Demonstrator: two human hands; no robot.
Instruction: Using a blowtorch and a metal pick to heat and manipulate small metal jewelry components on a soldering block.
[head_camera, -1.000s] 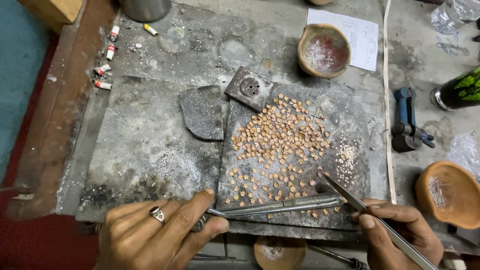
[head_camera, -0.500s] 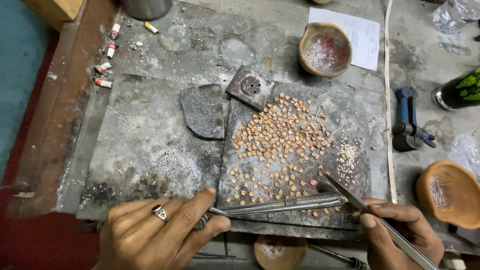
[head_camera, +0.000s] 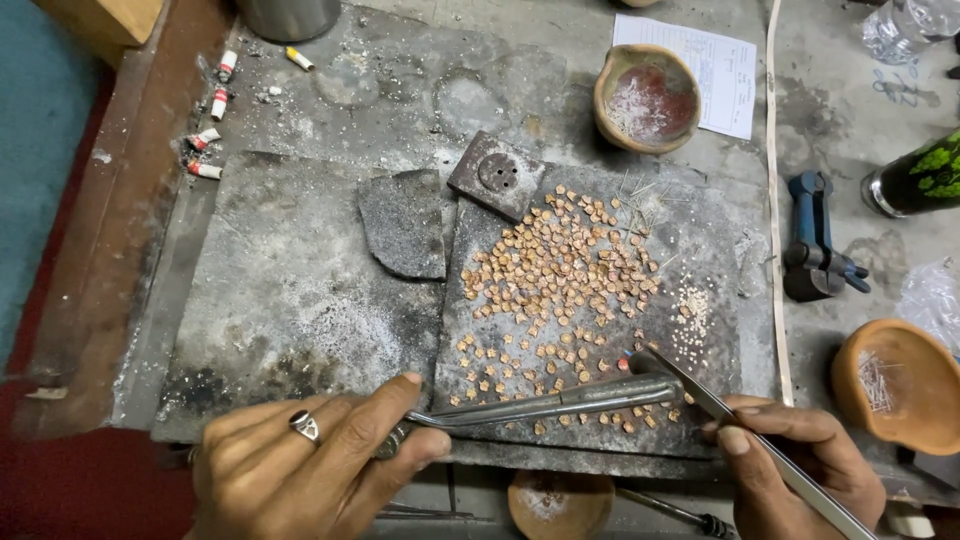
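My left hand (head_camera: 310, 465), with a ring on one finger, grips a long metal tool (head_camera: 545, 404) that lies across the near edge of a dark slab (head_camera: 700, 420). My right hand (head_camera: 800, 470) holds metal tweezers (head_camera: 720, 410) whose tip rests by a small reddish piece (head_camera: 624, 364) near the tool's far end. Several small copper-coloured flower-shaped pieces (head_camera: 560, 270) are spread over the slab. A patch of tiny pale grains (head_camera: 690, 315) lies at its right.
A grey worn board (head_camera: 290, 290) carries a broken slab piece (head_camera: 405, 222) and a small square block with holes (head_camera: 497, 174). Clay bowls stand at the back (head_camera: 645, 100), right (head_camera: 895, 385) and near edge (head_camera: 560, 505). A blue tool (head_camera: 815, 235), paper (head_camera: 720, 70) and cigarette butts (head_camera: 210, 100) lie around.
The tweezers' tip has shifted slightly over the near pieces. Both hands stay almost where they were.
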